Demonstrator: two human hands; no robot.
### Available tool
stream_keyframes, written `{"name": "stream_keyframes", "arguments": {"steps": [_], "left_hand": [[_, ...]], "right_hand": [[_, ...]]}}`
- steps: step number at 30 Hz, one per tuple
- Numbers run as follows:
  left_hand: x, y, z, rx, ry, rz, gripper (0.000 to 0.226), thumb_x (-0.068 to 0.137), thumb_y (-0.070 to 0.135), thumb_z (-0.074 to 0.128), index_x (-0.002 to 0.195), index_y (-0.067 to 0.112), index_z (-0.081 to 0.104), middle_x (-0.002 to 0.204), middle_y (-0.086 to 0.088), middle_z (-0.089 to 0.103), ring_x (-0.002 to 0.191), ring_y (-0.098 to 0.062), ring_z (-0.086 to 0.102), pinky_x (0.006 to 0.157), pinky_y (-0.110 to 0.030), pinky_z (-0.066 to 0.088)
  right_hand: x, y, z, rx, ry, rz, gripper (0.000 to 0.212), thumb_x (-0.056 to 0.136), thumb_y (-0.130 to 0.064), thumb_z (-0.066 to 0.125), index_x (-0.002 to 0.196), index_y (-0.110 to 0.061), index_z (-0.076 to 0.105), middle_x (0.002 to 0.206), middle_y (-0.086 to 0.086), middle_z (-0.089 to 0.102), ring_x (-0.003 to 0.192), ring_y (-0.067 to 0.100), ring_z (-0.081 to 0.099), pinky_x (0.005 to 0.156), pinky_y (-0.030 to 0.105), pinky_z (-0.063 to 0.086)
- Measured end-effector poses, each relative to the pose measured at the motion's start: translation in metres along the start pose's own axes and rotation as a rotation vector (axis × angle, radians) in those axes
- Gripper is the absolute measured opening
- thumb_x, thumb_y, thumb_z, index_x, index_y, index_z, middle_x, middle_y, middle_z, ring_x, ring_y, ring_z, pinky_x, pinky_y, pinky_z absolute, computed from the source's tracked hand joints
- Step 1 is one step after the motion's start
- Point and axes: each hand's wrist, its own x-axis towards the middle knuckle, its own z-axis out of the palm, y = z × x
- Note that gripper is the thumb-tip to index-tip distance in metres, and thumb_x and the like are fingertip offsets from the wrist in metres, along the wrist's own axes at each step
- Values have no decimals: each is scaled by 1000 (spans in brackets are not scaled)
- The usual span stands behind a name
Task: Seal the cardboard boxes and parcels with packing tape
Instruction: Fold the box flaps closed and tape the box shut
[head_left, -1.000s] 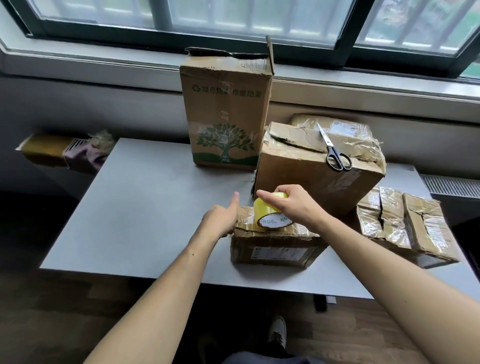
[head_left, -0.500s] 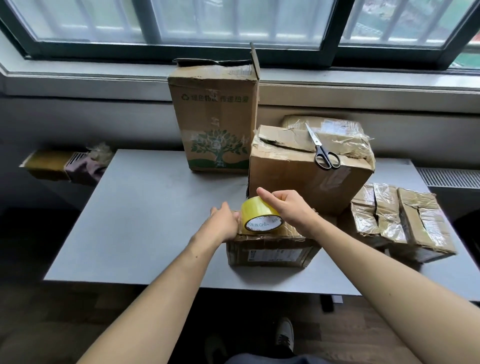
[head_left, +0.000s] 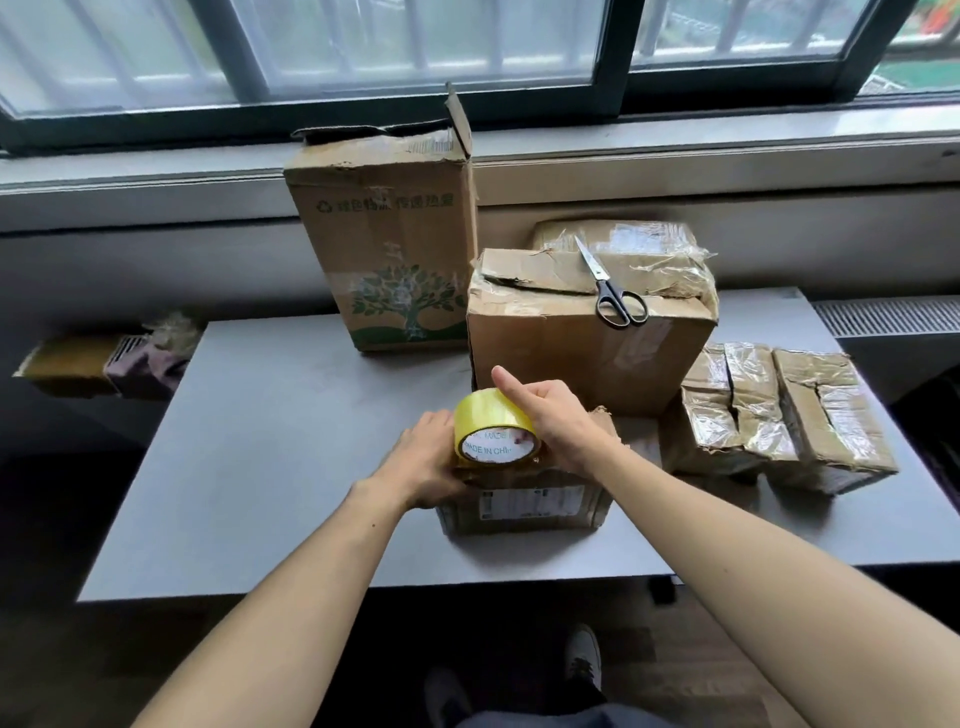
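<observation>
Right hand (head_left: 558, 426) grips the tape roll (head_left: 496, 434) on the small box (head_left: 524, 506); what the left hand (head_left: 426, 462) holds I cannot tell. Press the end down firmly, pull straight.

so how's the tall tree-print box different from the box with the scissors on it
The tall tree-print box stands upright with one top flap raised; the scissors box is lower and wider, its torn flaps folded down. The tall tree-print box shows a green tree in front; the scissors box is plain brown. Both are worn cardboard on the grey table.
</observation>
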Motion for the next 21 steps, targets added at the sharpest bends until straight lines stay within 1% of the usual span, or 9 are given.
{"name": "stream_keyframes", "arguments": {"steps": [2, 5, 7, 9, 12, 14, 16, 18, 21], "left_hand": [[-1, -8, -3, 59, -35, -5, 56, 63, 55, 74, 104, 32, 42, 97, 8, 51, 90, -23, 50, 71, -35, 43], [-5, -18, -5, 141, -61, -7, 58, 73, 46, 73, 117, 25, 42, 110, 1, 48, 105, -26, 46, 79, -36, 37], [-7, -21, -8, 168, -91, -2, 60, 79, 42, 70, 127, 23, 39, 119, -2, 47, 114, -26, 42, 89, -39, 37], [-7, -25, -14, 168, -109, 1, 65, 82, 41, 68, 135, 22, 36, 128, -2, 45, 121, -24, 40, 97, -39, 34], [-6, -27, -22, 194, -139, 5, 68, 84, 39, 66, 140, 21, 32, 134, -2, 42, 126, -23, 37, 104, -40, 29], [-3, -25, -24, 247, -174, -6, 71, 84, 39, 68, 141, 21, 30, 137, -3, 41, 128, -23, 36, 107, -41, 27], [-1, -21, -25, 307, -210, -26, 78, 81, 42, 71, 142, 21, 28, 138, -3, 39, 129, -24, 36, 111, -44, 25], [1, -15, -27, 344, -245, -38, 91, 77, 52, 75, 145, 19, 25, 143, -5, 37, 134, -26, 33, 116, -48, 17], [7, 6, -27, 321, -244, 9, 114, 70, 73, 71, 152, 16, 16, 151, -7, 31, 142, -28, 26, 119, -51, 7]], "right_hand": [[2, -1, 5, -31, 18, -29, 71, 71, -78, 68, 64, -10, 50, 67, 10, 41, 63, 24, 41, 59, 33, 31], [3, -15, 12, -227, -36, -159, 64, 88, -60, 65, 54, -10, 42, 57, 6, 29, 52, 19, 26, 51, 29, 22], [2, -27, 6, -379, -41, -204, 64, 93, -55, 62, 52, -9, 44, 53, 6, 29, 49, 17, 25, 49, 28, 24], [2, -34, -11, -555, -28, -210, 63, 95, -51, 60, 48, -13, 42, 47, 1, 31, 45, 15, 27, 47, 27, 27], [-3, -40, -35, -756, -15, -161, 62, 96, -45, 59, 43, -17, 43, 36, -8, 36, 38, 10, 32, 42, 18, 29], [-4, -39, -40, -770, -22, -166, 60, 96, -41, 60, 42, -18, 46, 36, -8, 39, 38, 9, 35, 42, 16, 31], [-4, -35, -40, -736, -15, -180, 59, 96, -40, 60, 44, -17, 45, 38, -8, 37, 40, 9, 33, 45, 20, 32], [-4, -28, -41, -662, 7, -192, 58, 96, -39, 60, 47, -16, 42, 43, -9, 33, 43, 9, 31, 48, 26, 31], [-3, -20, -42, -544, 44, -202, 60, 98, -39, 59, 50, -6, 44, 49, -1, 35, 46, 12, 32, 50, 28, 30]]}}
